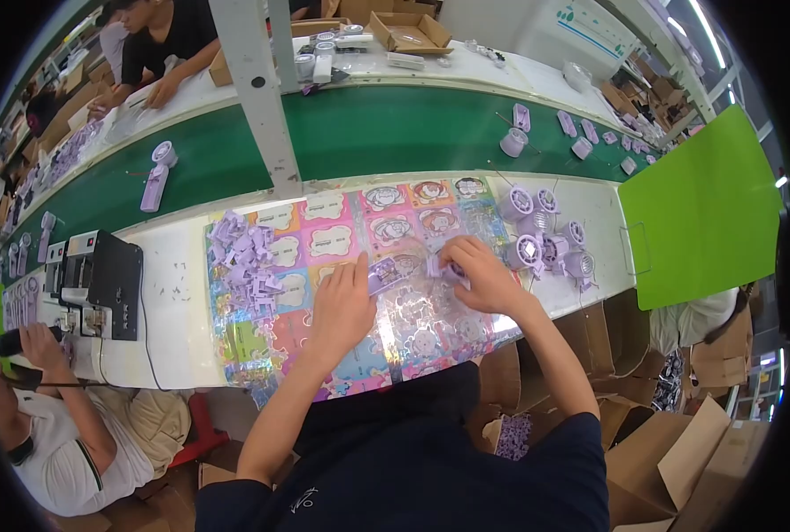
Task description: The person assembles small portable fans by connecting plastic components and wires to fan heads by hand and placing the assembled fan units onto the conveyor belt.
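My left hand (342, 306) is closed on one end of a long, light purple plastic handle shell (386, 275) with an open hollow side. Close to its right, my right hand (485, 277) has its fingers curled round a round light purple fan head (451, 269). The fan head sits by the far end of the shell; whether the two touch I cannot tell. Under both hands lies a colourful sheet of printed cartoon panels (328, 244). A heap of small light purple plastic parts (244, 262) rests on its left side.
Several round purple fan heads (528, 250) stand at the right. Beyond runs a green conveyor belt (359, 124) carrying purple parts, with a white post (257, 89) before it. A black machine (102, 284) and a co-worker (67, 434) are at left. A bright green panel (705, 213) borders the right.
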Action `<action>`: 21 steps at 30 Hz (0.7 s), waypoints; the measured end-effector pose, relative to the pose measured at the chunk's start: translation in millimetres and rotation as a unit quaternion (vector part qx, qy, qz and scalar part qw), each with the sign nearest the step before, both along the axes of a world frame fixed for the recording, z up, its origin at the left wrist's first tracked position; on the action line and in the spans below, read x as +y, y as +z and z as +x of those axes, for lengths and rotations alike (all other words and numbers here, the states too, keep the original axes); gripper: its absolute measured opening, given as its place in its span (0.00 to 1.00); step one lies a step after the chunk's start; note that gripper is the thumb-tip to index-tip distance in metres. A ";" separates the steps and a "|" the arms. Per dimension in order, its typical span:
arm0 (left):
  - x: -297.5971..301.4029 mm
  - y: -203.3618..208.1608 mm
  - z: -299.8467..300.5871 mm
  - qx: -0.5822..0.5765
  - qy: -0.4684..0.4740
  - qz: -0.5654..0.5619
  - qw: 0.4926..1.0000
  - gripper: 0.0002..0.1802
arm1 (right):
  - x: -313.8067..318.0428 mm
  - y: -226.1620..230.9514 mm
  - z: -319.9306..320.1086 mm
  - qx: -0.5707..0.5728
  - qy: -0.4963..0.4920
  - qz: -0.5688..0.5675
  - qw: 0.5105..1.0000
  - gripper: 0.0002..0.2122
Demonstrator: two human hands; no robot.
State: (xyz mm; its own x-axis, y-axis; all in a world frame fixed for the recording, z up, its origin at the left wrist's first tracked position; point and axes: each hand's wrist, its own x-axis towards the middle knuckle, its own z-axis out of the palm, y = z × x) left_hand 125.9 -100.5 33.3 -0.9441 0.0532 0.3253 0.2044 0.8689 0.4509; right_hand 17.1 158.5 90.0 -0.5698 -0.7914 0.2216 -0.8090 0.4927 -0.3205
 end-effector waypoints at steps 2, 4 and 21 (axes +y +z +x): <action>-6.9 8.1 4.9 -0.042 -0.011 -0.004 0.999 0.38 | -3.6 4.6 15.4 -0.030 -0.031 -0.039 0.998 0.22; -13.2 21.0 11.4 -0.072 0.003 0.035 0.997 0.38 | -2.7 0.2 24.3 -0.057 -0.088 -0.015 0.994 0.24; -28.6 38.8 20.5 -0.246 -0.098 0.165 0.950 0.36 | -54.6 16.8 72.4 0.052 -0.050 -0.061 0.996 0.29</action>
